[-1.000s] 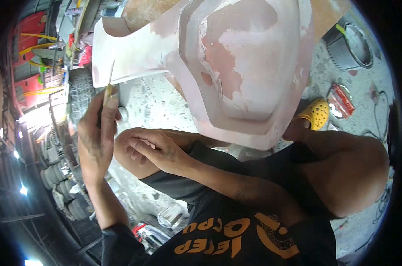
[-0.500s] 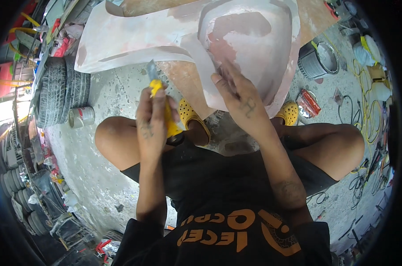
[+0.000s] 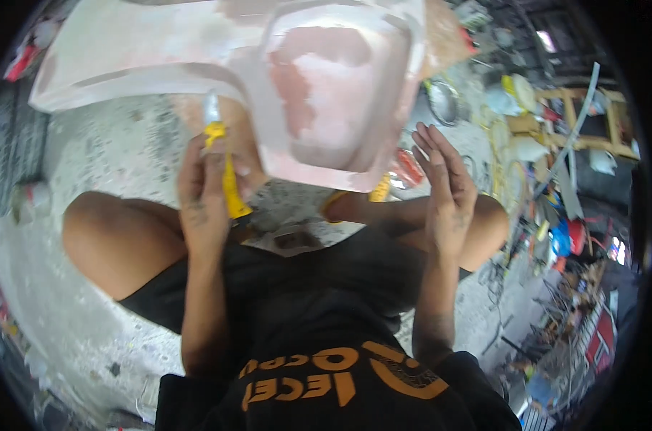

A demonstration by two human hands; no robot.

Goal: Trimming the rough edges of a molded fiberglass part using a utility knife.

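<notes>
My left hand (image 3: 200, 176) is closed around a yellow-handled knife (image 3: 230, 188), its grey blade pointing away from me; blur hides the exact blade type. Beyond it lies a large pale moulded panel (image 3: 146, 47), whitish with pink and grey patches. Its right part is a deep rounded recess with a reddish-pink smear (image 3: 294, 90) on the floor of it. My right hand (image 3: 448, 190) is raised above my right knee, fingers stretched out, holding nothing. It is apart from the panel, just right of the near corner.
Brown board (image 3: 232, 129) shows under the panel. To the right are a metal can (image 3: 442, 100), a red packet (image 3: 409, 169), yellow cord (image 3: 497, 136) and a wooden frame (image 3: 577, 118). A tyre (image 3: 13, 144) and a small tin (image 3: 31, 201) stand at left. My crossed legs frame the near floor.
My right hand has come away from the panel's recess and moved right. The knife stays in my left hand. The view has swung right, shifting everything leftward.
</notes>
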